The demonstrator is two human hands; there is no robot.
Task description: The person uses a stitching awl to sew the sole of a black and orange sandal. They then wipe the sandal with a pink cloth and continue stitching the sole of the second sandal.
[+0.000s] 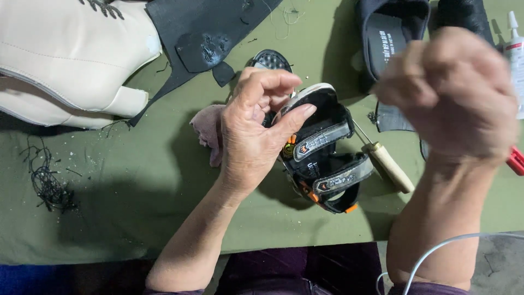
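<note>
Thread scraps [48, 180]: a dark tangle lies on the green table cover [136, 207], far to the left and well apart from both hands.
Boot [65, 54]: a cream boot with a zip lies at the far left corner of the table.
Black sheet [202, 38]: a piece of black sole material lies just right of the boot, with a smaller black patch on it.
Pink cloth [210, 128]: it lies on the table, partly hidden behind the left hand.
Left hand [254, 131]: it is clamped on the sandal, the thumb pressing on the light rim and the fingers curled over the far edge.
Sandal [322, 150]: a small black sandal with grey straps and orange details (a child size, it seems), held up above the middle of the table, tilted, with the straps toward the camera.
Awl [385, 161]: a tool with a pale wooden handle lies on the table just right of the sandal, its metal tip pointing to the far left.
Black slipper [393, 33]: it lies at the far side, behind the right hand.
Right hand [450, 93]: closed in a fist, blurred, raised to the right of the sandal and not touching it; I cannot tell if it grips something.
Glue tube [516, 52]: a white tube stands at the far right edge.
Red handle [516, 160]: it shows only a little, near the right wrist.
</note>
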